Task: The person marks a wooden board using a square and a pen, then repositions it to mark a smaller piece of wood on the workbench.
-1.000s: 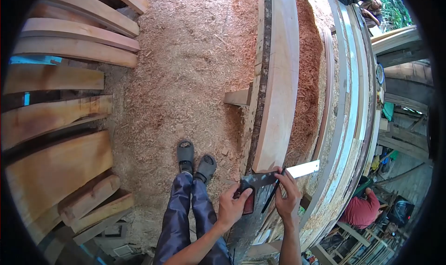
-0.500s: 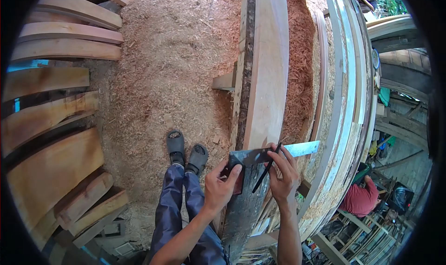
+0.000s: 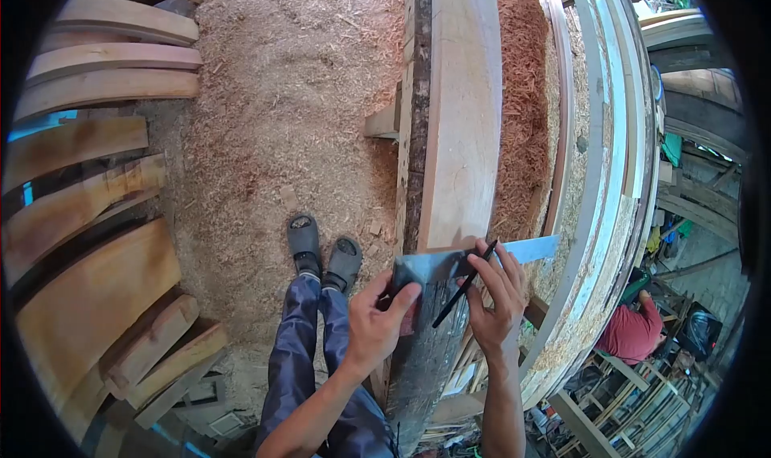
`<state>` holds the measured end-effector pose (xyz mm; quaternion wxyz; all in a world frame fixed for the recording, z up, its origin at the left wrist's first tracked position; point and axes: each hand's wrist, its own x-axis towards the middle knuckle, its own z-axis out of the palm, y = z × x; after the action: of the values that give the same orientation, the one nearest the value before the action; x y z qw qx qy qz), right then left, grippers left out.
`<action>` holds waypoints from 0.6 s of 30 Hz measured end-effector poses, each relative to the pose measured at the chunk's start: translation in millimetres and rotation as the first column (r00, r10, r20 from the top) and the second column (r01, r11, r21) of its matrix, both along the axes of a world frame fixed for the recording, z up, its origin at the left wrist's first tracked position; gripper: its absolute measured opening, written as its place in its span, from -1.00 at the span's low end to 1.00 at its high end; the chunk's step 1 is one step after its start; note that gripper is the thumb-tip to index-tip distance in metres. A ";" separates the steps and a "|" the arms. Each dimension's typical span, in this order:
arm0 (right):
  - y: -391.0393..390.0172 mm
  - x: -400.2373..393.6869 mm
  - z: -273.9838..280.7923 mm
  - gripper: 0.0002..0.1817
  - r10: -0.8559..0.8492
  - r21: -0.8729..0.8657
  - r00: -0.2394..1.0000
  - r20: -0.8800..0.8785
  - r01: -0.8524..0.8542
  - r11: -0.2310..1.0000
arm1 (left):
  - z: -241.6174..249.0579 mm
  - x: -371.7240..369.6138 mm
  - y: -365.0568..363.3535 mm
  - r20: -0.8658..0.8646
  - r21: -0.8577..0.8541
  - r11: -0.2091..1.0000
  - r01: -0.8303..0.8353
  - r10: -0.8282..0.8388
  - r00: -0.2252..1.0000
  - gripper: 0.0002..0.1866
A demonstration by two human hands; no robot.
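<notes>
My left hand (image 3: 374, 321) is closed around the dark stock of a try square (image 3: 535, 250), thumb on its near corner. The square's metal blade lies across the near end of a long pale plank (image 3: 462, 137), extending past the plank's right side. In my right hand (image 3: 495, 304) is a slim black pencil (image 3: 451, 306), held slantwise, its upper end above the blade and its lower end over the dark beam. Fingers of that hand rest at the blade. The plank lies along a dark, worn beam (image 3: 418, 386), which shows below the square.
Curved boards (image 3: 112, 85) and thick planks (image 3: 96, 281) are stacked at left. Wood shavings (image 3: 281, 113) cover the floor around my sandals (image 3: 303, 241). Long timbers (image 3: 598, 177) run along the right. Beyond them a person in a red shirt (image 3: 630, 333) is bent over among scrap wood.
The view has shifted slightly. My right hand has turned a little, leaving the pencil more slanted. My left hand keeps its grip on the try square, which stays across the plank's end.
</notes>
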<state>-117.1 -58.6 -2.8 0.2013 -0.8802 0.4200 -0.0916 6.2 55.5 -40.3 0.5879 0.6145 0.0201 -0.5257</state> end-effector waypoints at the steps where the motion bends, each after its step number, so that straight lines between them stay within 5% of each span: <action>1: -1.5 2.0 3.9 -0.63 -0.015 -0.014 1.000 0.016 0.015 1.000 | 3.6 9.8 2.9 0.118 -0.051 0.992 0.118 -0.111 0.987 -0.76; 4: -20.7 -2.6 18.0 -0.66 0.025 -0.061 0.978 0.209 -0.013 0.998 | 12.0 43.5 -5.3 0.303 -0.193 0.951 0.243 -0.178 0.936 -0.75; 6: -33.2 8.6 34.6 -0.70 0.062 -0.059 0.955 0.290 -0.047 0.997 | 19.7 70.5 -21.8 0.759 -0.161 0.835 0.526 -0.236 0.607 -0.68; 10: -39.6 16.4 32.3 -0.70 0.139 -0.207 0.955 0.263 -0.085 0.975 | 39.8 89.2 -41.8 0.778 -0.095 0.914 0.395 -0.180 0.602 -0.61; 11: -38.3 14.4 21.6 -0.69 0.207 -0.287 0.943 0.262 -0.128 0.949 | 34.3 90.7 -42.6 0.083 -0.339 0.939 0.051 -0.024 0.996 -0.58; 12: -37.6 10.4 13.7 -0.69 0.198 -0.290 0.942 0.271 -0.116 0.950 | 25.9 92.4 -43.8 -0.674 -0.251 0.901 -0.354 0.100 0.732 -0.54; 14: -40.5 -0.3 -0.3 -0.70 0.262 -0.298 0.932 0.249 -0.184 0.937 | -1.5 94.3 -50.7 -0.695 -0.156 0.930 -0.333 0.136 0.706 -0.60; 16: -39.6 -8.7 -7.8 -0.68 0.271 -0.318 0.923 0.273 -0.180 0.931 | 0.3 90.3 -64.3 -0.232 -0.041 0.994 0.103 -0.110 0.966 -0.64; 18: -34.0 -16.1 0.5 -0.63 0.186 -0.266 0.975 0.123 -0.148 0.953 | 2.0 89.6 -63.2 -0.230 -0.054 0.984 0.169 -0.177 0.957 -0.65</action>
<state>-133.2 -92.6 -2.3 0.1239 -0.9220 0.3126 -0.1918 95.8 -7.7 -38.3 0.5434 0.5376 0.0265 -0.6442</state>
